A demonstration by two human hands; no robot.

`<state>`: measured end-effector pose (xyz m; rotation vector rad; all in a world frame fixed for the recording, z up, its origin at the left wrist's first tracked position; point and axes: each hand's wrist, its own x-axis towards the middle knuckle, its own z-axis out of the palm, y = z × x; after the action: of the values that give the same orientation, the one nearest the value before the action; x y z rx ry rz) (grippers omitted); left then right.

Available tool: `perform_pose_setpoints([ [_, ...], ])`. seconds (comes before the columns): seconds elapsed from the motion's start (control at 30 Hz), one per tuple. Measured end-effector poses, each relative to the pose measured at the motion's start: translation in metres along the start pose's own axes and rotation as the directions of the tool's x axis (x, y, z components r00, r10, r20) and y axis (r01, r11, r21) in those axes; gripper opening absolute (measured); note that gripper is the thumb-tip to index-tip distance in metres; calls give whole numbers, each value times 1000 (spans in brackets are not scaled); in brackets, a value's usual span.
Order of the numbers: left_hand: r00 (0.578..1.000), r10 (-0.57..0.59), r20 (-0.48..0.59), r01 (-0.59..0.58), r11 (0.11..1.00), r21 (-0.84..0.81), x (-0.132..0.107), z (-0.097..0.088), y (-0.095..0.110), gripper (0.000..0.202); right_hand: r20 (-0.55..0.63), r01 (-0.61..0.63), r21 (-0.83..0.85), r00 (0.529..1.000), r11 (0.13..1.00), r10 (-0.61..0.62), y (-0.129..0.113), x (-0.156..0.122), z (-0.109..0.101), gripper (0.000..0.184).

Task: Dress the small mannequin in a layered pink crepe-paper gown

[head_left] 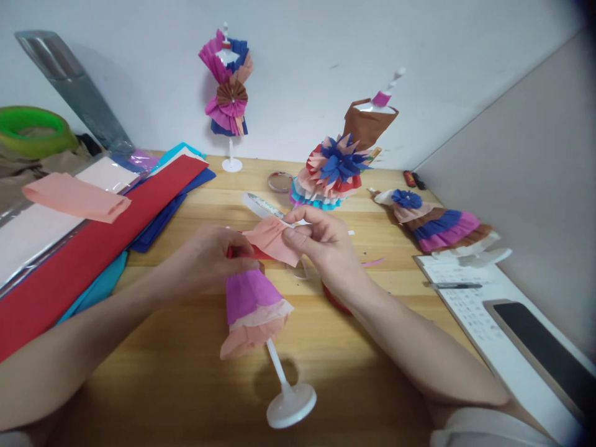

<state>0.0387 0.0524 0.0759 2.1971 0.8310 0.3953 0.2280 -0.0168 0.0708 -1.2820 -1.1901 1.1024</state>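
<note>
Slanting over the wooden table [372, 385], a small white stand [278, 366] wearing a layered paper dress [254, 295] is gripped near its top by the left hand [223, 254]. A peach paper piece [274, 241] is pinched between thumb and finger by the right hand [326, 239], just above the dress. Red paper [116, 239] is laid out on the left.

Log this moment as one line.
left hand: holding tilted mannequin | right hand: pinching peach paper at mannequin's upper part | phone: at right
</note>
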Motion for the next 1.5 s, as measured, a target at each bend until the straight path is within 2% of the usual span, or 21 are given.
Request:
perform_pose_setpoints([
  [0.03, 998, -30, 55, 26, 996, 80, -1, -8, 1, 20, -6, 17, -26, 1000, 1000, -18, 0, 0, 0, 19],
  [0.07, 998, -54, 34, 49, 991, 127, -3, -16, 3, 23, -7, 38, -65, 999, 997, -38, 1, 0, 0, 17],
  [0.13, 992, -28, -121, 41, 993, 110, -8, -30, 9, 25, 14, 84, -186, 996, 979, -83, 1, -2, 0, 11],
  [0.2, 945, 48, -324, -22, 996, 82, -13, -37, 14, 23, 55, 139, -338, 990, 931, -128, 1, -4, 0, 5],
  [0.23, 927, 87, -364, -60, 995, 83, -14, -38, 16, 24, 78, 166, -406, 986, 899, -147, 0, -5, 1, 4],
  [0.3, 944, 129, -305, -107, 990, 90, -14, -34, 15, 25, 125, 208, -497, 978, 842, -168, -1, -7, 1, 7],
  [0.4, 990, 119, -77, -114, 991, 65, -9, -23, 7, 26, 169, 249, -547, 968, 799, -186, -4, -10, 1, 11],
  [0.47, 994, 103, 27, -105, 993, 47, -5, -18, 3, 28, 180, 278, -562, 960, 779, -213, -4, -10, 1, 14],
  [0.53, 993, 92, 69, -94, 995, 28, -3, -14, 1, 31, 174, 296, -594, 955, 748, -240, -5, -11, 2, 18],
  [0.73, 995, 104, -4, -104, 995, 7, -1, -12, 6, 30, 86, 249, -747, 955, 617, -282, -2, -16, 6, 29],
  [0.87, 994, 105, -32, -105, 994, -8, -1, -9, 5, 31, 64, 232, -797, 950, 557, -304, 0, -17, 7, 33],
  [0.97, 993, 76, -96, -75, 997, 11, -1, -8, 2, 28, 37, 220, -825, 940, 520, -338, 2, -15, 6, 38],
  [1.03, 987, 61, -151, -57, 998, 29, -1, -9, 0, 27, 32, 229, -805, 938, 548, -345, 1, -13, 5, 40],
  [1.17, 979, 64, -194, -59, 998, 34, -1, -11, -1, 29, 6, 250, -675, 943, 694, -333, -2, -11, 3, 27],
  [1.27, 979, 67, -192, -63, 998, 28, -2, -11, 1, 27, -35, 251, -607, 939, 754, -341, -3, -7, 1, 18],
  [1.43, 980, 76, -183, -71, 997, 35, -2, -9, 2, 27, -104, 250, -450, 939, 857, -328, 3, -2, 0, 26],
  [1.5, 979, 83, -184, -76, 996, 44, -2, -8, 0, 28, -137, 239, -379, 941, 894, -310, 5, -1, 0, 20],
])
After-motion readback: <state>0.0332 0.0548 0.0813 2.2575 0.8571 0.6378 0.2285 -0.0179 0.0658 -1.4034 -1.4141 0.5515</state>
